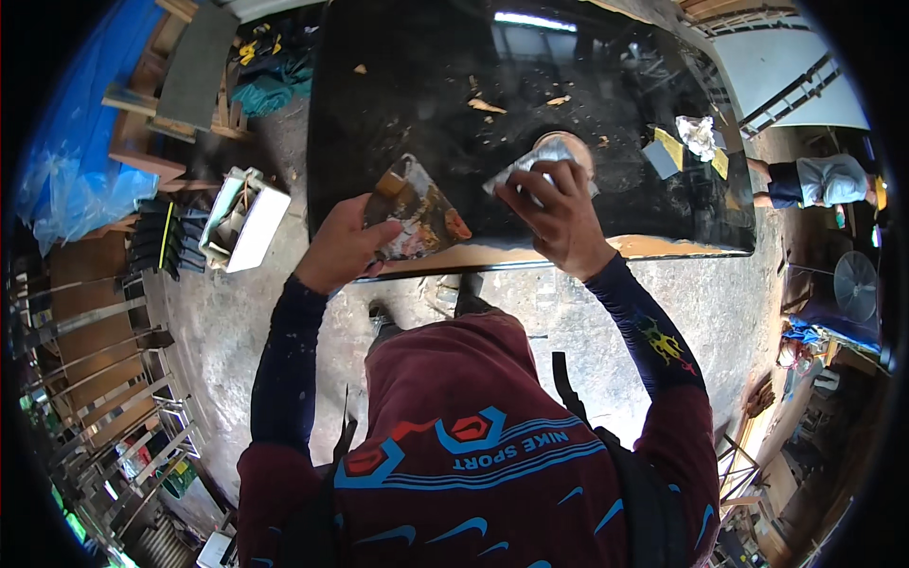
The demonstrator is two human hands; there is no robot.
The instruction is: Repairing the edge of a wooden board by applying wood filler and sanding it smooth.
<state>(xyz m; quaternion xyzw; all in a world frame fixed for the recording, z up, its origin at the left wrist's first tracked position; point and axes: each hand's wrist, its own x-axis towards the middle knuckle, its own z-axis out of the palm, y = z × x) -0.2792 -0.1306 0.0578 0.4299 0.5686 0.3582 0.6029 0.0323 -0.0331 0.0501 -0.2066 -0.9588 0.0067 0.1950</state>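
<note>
My left hand [346, 241] grips the near-left edge of a flat, paint-smeared board [417, 213], thumb on top, over the front of a glossy black tabletop [398, 104]. Brown, orange and whitish smears cover the board. To the right, my right hand [563, 213] is closed on a grey-white, wrinkled piece [521, 168], which looks like cloth or a sheet; its exact kind is unclear. Right behind that hand sits a round, pinkish-tan thing [575, 147], partly covered by the fingers and the grey-white piece.
Folded yellow and grey sheets [666, 151] and a crumpled white wad [698, 135] lie on the tabletop's right side. Tan scraps [487, 106] are scattered farther back. A white container [246, 220] stands left on the floor. Another person [828, 180] and a fan [855, 286] are at right.
</note>
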